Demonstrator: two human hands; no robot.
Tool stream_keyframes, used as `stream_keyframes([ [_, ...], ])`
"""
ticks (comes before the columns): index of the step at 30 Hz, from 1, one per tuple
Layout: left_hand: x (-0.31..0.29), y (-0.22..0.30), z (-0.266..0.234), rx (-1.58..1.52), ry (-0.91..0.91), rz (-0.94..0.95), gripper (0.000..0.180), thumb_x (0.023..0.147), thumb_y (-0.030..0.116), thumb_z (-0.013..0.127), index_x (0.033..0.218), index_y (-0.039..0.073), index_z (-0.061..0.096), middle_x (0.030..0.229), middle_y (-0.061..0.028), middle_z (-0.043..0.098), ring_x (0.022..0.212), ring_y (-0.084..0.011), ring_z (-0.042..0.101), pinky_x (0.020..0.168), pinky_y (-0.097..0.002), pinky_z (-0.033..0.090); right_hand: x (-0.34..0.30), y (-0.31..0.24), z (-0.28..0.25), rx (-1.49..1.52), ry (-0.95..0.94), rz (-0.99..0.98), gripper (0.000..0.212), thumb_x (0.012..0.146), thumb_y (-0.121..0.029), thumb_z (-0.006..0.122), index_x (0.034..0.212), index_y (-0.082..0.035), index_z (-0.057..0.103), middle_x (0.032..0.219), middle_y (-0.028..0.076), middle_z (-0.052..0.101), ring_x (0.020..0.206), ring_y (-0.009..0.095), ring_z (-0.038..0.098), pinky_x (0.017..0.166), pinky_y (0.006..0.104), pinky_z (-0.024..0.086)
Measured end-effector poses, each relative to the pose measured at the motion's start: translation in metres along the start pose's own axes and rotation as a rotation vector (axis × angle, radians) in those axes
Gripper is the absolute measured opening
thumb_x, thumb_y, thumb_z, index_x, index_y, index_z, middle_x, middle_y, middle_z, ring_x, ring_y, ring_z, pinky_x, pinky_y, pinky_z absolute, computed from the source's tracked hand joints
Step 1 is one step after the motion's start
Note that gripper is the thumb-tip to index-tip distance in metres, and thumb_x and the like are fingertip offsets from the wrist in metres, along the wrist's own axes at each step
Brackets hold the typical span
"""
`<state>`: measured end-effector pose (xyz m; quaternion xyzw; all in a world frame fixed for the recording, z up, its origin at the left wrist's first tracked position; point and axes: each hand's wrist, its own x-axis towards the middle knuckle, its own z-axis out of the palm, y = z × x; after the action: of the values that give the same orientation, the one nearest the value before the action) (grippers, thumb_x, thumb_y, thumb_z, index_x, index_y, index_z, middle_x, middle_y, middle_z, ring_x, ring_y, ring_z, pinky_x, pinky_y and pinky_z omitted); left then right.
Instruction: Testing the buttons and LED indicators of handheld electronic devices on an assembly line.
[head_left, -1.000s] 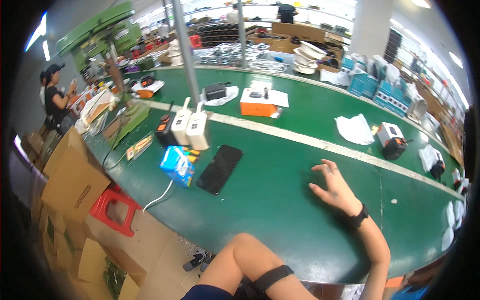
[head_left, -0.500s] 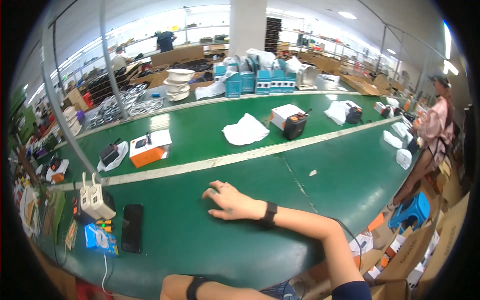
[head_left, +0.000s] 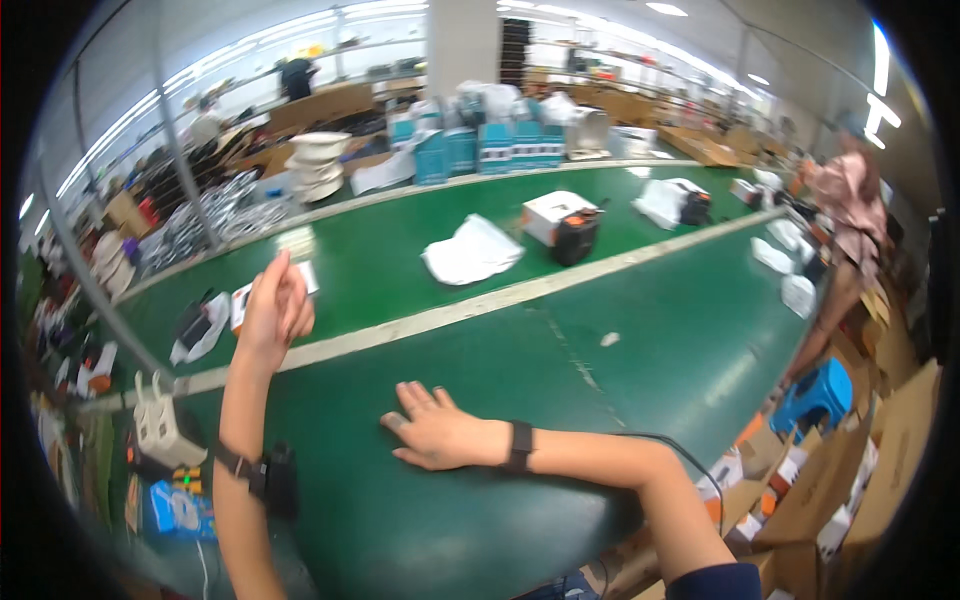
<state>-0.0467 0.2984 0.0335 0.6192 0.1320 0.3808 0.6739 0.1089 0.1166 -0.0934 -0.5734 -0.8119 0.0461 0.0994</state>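
Note:
My left hand [head_left: 276, 312] is raised over the far edge of the green table, in front of a white and orange box [head_left: 310, 277] that it partly hides. Its index finger is stretched and the others are loosely bent, with nothing seen in them. On the near green surface [head_left: 470, 530] my right hand [head_left: 440, 432] lies palm down, fingers spread, holding nothing. A dark strap circles each wrist. Beside the box, a black device [head_left: 193, 325] rests on a white bag [head_left: 207, 340]. My left forearm mostly covers a black phone [head_left: 283, 480].
Left on the table are a cream power strip [head_left: 165, 430] and a blue packet [head_left: 182, 510]. Across the pale rail [head_left: 450, 313] sit a white bag [head_left: 472, 252], a white box [head_left: 555, 212] and a black device [head_left: 576, 236]. A person in pink [head_left: 848, 190] stands at right, near a blue stool [head_left: 815, 395].
My left arm has come up from the lower edge, its hand reaching forward to the box. My right hand stays flat on the table. The view has turned slightly.

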Motion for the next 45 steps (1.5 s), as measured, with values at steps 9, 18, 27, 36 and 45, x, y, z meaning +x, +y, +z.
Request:
stream_keyframes([
  [9, 0.047, -0.045, -0.174, 1.237, 0.819, 0.315, 0.032, 0.091, 0.027, 0.045, 0.084, 0.008, 0.07, 0.084, -0.0089, 0.068, 0.085, -0.0295, 0.064, 0.079, -0.0383, 0.048, -0.014, -0.025, -0.015, 0.022, -0.069, -0.004, 0.06, 0.094, -0.037, 0.051, 0.138, 0.003, 0.042, 0.139, 0.046, 0.025, 0.132, 0.06, 0.026, 0.1, 0.0708, 0.028],
  [18, 0.036, -0.038, -0.26, 1.821, 0.643, -0.654, 0.083, 0.067, 0.04, 0.076, 0.14, 0.024, 0.04, 0.148, -0.0169, 0.031, 0.136, -0.0449, 0.027, 0.102, -0.0674, 0.028, -0.016, -0.028, -0.029, -0.012, -0.156, -0.005, 0.06, 0.092, -0.032, 0.057, 0.135, 0.006, 0.043, 0.138, 0.048, 0.023, 0.131, 0.062, 0.026, 0.099, 0.0691, 0.032],
  [27, 0.02, -0.059, -0.313, 1.77, 0.867, -0.249, 0.094, 0.055, 0.032, 0.081, 0.138, 0.033, 0.037, 0.13, -0.0187, 0.047, 0.117, -0.0416, 0.047, 0.085, -0.0626, 0.046, -0.024, -0.016, -0.009, -0.033, -0.012, -0.012, 0.06, 0.095, -0.038, 0.051, 0.14, 0.0, 0.041, 0.14, 0.045, 0.025, 0.133, 0.058, 0.028, 0.098, 0.0707, 0.032],
  [36, 0.06, 0.004, -0.19, 1.509, 1.237, 0.43, 0.093, 0.069, 0.053, 0.08, 0.14, 0.009, 0.039, 0.126, -0.03, 0.048, 0.119, -0.0431, 0.045, 0.102, -0.0476, 0.036, -0.043, -0.008, 0.0, -0.103, 0.152, -0.049, 0.056, 0.097, -0.039, 0.046, 0.135, 0.003, 0.047, 0.135, 0.046, 0.033, 0.129, 0.058, 0.034, 0.097, 0.0648, 0.039],
  [45, -0.018, 0.006, 0.017, 0.647, 0.448, 0.298, 0.075, 0.078, 0.029, 0.074, 0.138, -0.001, 0.04, 0.127, -0.0126, 0.05, 0.115, -0.0225, 0.051, 0.101, -0.0339, 0.039, -0.032, -0.001, -0.016, 0.28, 0.478, -0.143, 0.085, 0.091, -0.036, 0.062, 0.14, 0.015, 0.016, 0.149, 0.033, 0.016, 0.139, 0.053, 0.017, 0.113, 0.0533, 0.024],
])
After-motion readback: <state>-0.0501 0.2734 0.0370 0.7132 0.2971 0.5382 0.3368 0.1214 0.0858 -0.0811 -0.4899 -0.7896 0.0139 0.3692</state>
